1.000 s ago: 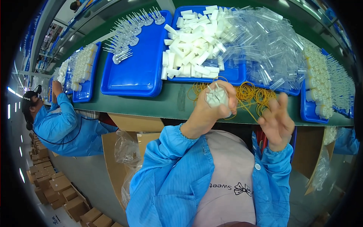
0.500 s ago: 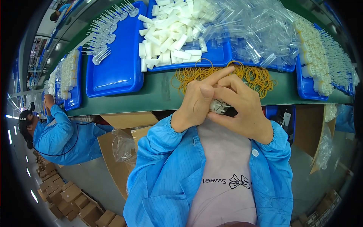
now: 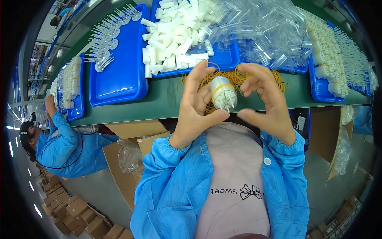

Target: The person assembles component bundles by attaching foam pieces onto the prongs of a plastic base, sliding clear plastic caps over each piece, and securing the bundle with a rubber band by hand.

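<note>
My left hand (image 3: 193, 104) grips a small whitish cylindrical bundle (image 3: 224, 89) between its thumb and fingers, just over the near edge of the table. A yellow rubber band (image 3: 223, 91) goes around the bundle. White prongs stick out of its segmented end, which points down toward me. To the right of the bundle, my right hand (image 3: 270, 104) is open, fingers curved and apart, with nothing between them. Behind both hands lies a pile of loose yellow rubber bands (image 3: 278, 82), partly covered by the hands and the bundle.
Blue trays hold white foam blocks (image 3: 169, 40), clear plastic tubes (image 3: 266, 36) and, on the right, rows of banded bundles (image 3: 324, 59). White pronged pieces (image 3: 104, 40) line a tray (image 3: 119, 79) at left. Cardboard boxes (image 3: 137, 128) stand below. Another person (image 3: 65, 145) works at far left.
My hands have moved apart. My right hand has let go of the bundle and opened, while my left hand now holds it higher, with its yellow band in plain sight.
</note>
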The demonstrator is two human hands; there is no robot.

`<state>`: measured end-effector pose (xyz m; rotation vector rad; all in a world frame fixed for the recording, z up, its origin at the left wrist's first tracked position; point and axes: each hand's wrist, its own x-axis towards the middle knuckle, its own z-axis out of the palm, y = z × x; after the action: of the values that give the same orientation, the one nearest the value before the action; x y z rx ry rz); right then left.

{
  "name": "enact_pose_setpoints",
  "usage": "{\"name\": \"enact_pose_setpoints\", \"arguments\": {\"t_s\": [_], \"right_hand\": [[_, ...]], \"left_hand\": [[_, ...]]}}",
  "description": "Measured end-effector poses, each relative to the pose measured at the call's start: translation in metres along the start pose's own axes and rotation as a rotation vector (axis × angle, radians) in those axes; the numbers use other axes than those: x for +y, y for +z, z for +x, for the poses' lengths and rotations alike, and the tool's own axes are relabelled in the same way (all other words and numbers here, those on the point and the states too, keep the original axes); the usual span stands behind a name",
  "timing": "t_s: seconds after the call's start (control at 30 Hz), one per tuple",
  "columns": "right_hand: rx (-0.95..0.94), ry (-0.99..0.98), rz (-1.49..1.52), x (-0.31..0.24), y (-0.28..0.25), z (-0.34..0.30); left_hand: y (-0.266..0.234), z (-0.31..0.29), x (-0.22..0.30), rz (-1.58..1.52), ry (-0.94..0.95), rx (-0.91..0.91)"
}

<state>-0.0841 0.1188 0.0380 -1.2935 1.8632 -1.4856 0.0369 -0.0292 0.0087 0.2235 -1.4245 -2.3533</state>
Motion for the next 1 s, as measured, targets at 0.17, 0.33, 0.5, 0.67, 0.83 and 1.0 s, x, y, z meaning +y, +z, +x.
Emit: {"name": "enact_pose_setpoints", "arguments": {"t_s": [0.17,0.33,0.5,0.67,0.83,1.0], "right_hand": [[0.054,0.091,0.553,0.016,0.008,-0.004],[0.043,0.148,0.693,0.016,0.018,-0.004],[0.062,0.153,0.656,0.015,0.016,-0.005],[0.170,0.070,0.496,0.012,0.016,-0.007],[0.138,-0.024,0.248,0.016,0.013,-0.008],[0.147,-0.035,0.231,0.012,0.009,-0.010]], "left_hand": [[-0.002,-0.003,0.000,-0.023,-0.022,-0.021],[0.000,-0.006,-0.003,0.123,0.085,-0.064],[0.000,-0.006,-0.004,0.195,0.101,-0.082],[-0.011,0.000,-0.002,0.260,0.106,-0.182],[-0.014,0.005,0.001,0.247,0.043,-0.152],[-0.016,0.005,-0.002,0.349,0.141,-0.271]]}}
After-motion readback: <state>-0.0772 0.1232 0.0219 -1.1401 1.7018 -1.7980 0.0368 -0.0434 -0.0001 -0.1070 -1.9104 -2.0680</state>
